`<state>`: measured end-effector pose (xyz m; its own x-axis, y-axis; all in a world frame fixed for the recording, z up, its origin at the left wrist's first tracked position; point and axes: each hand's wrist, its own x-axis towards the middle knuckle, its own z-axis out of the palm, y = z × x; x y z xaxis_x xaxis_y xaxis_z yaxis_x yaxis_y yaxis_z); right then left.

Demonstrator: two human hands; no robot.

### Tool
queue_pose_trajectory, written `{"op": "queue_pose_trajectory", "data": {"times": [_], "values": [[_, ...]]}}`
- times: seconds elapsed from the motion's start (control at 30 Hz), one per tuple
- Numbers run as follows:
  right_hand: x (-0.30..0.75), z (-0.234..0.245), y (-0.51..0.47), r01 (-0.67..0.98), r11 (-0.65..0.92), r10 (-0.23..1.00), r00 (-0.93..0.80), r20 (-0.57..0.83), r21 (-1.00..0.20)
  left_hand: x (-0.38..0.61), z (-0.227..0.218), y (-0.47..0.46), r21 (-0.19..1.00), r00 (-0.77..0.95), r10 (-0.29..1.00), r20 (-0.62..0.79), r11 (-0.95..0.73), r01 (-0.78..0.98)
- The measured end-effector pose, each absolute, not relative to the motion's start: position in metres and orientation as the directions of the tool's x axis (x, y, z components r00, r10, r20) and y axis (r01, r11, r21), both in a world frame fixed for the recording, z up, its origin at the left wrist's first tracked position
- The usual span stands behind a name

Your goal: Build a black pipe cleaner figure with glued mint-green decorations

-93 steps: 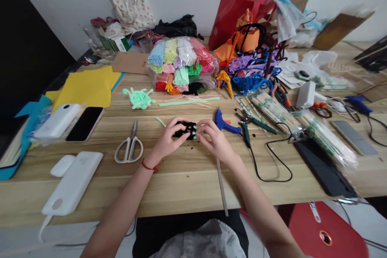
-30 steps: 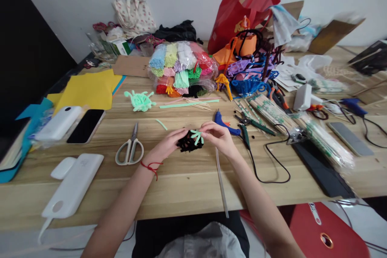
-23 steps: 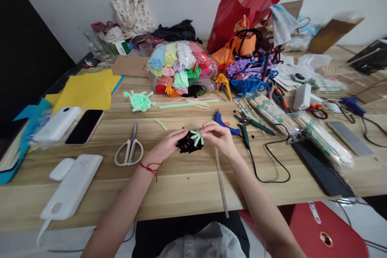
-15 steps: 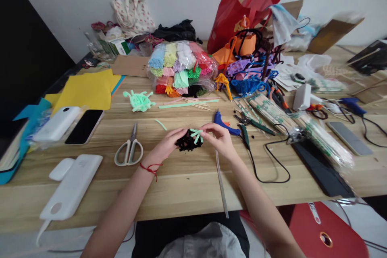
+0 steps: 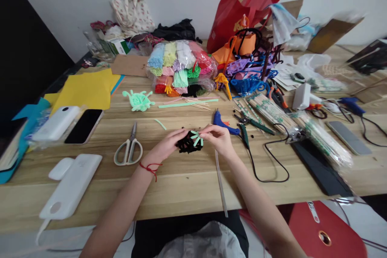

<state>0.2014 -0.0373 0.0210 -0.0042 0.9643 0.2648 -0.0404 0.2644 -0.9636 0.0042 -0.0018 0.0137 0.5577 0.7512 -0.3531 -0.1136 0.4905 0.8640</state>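
My left hand (image 5: 165, 148) and my right hand (image 5: 218, 140) meet at the middle of the wooden table (image 5: 181, 177). Between them sits a small black pipe-cleaner piece (image 5: 186, 145) with a light green pipe-cleaner bundle (image 5: 196, 138) fanned out at its right end. The fingers of my left hand are closed on the black part. My right hand's fingertips pinch the green strands. A red string bracelet is tied around my left wrist.
Scissors (image 5: 129, 150) lie left of my hands, a blue glue gun (image 5: 223, 122) and pliers (image 5: 245, 134) right. A glue stick (image 5: 221, 183) reaches the front edge. Behind are a green pipe-cleaner figure (image 5: 139, 100), a bag of coloured pipe cleaners (image 5: 180, 66), skewer bundles (image 5: 272, 111), phones (image 5: 84, 125) and power banks (image 5: 71, 183).
Over three seconds the green strands have come out and fanned at the black piece's right end. In the last second my hands have barely moved.
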Motion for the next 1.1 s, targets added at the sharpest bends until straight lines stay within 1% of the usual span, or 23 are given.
{"op": "queue_pose_trajectory", "data": {"times": [0.07,0.13,0.2,0.27,0.33,0.4,0.5,0.6,0.67,0.73,0.87,0.97,1.03,1.1], "values": [[0.201,0.022,-0.038,0.045,0.334,0.942,0.02,0.335,-0.942,0.005,0.014,-0.002,0.857,0.569,0.743,-0.352,0.5,-0.124],[0.2,0.022,-0.039,0.113,0.363,0.929,0.037,0.369,-0.925,0.006,0.014,-0.002,0.86,0.57,0.746,-0.344,0.494,-0.127],[0.199,0.023,-0.039,0.122,0.338,0.937,0.05,0.346,-0.933,0.006,0.015,-0.003,0.875,0.544,0.767,-0.34,0.469,-0.115],[0.199,0.024,-0.038,0.084,0.274,0.958,0.069,0.28,-0.958,0.005,0.016,-0.003,0.907,0.508,0.8,-0.319,0.414,-0.083],[0.198,0.025,-0.037,0.037,0.211,0.972,0.098,0.214,-0.977,0.005,0.018,-0.002,0.95,0.481,0.838,-0.258,0.311,-0.032],[0.199,0.025,-0.036,0.022,0.194,0.975,0.103,0.196,-0.981,0.004,0.021,-0.002,0.985,0.462,0.871,-0.166,0.173,0.027],[0.201,0.025,-0.036,0.077,0.26,0.964,0.043,0.263,-0.963,0.004,0.025,-0.001,0.995,0.447,0.894,-0.033,-0.014,0.102],[0.202,0.024,-0.036,0.141,0.365,0.93,-0.018,0.367,-0.92,0.004,0.029,0.0,0.982,0.452,0.889,0.072,-0.143,0.125],[0.202,0.023,-0.036,0.146,0.403,0.915,-0.04,0.402,-0.903,0.004,0.029,0.0,0.976,0.464,0.88,0.103,-0.179,0.122],[0.202,0.022,-0.035,0.135,0.408,0.913,-0.051,0.405,-0.903,0.005,0.026,-0.001,0.978,0.48,0.872,0.096,-0.173,0.118],[0.201,0.018,-0.035,0.165,0.363,0.929,0.016,0.37,-0.917,0.009,0.016,-0.001,0.977,0.484,0.873,0.067,-0.155,0.145],[0.2,0.016,-0.034,0.204,0.348,0.931,0.034,0.362,-0.915,0.006,0.011,0.002,0.93,0.405,0.906,0.122,-0.247,0.272],[0.2,0.016,-0.034,0.249,0.368,0.924,0.014,0.383,-0.896,-0.002,0.009,0.007,0.826,0.304,0.924,0.231,-0.352,0.441],[0.2,0.017,-0.034,0.294,0.387,0.915,-0.009,0.403,-0.874,-0.014,0.006,0.015,0.692,0.248,0.916,0.317,-0.402,0.6]]}}
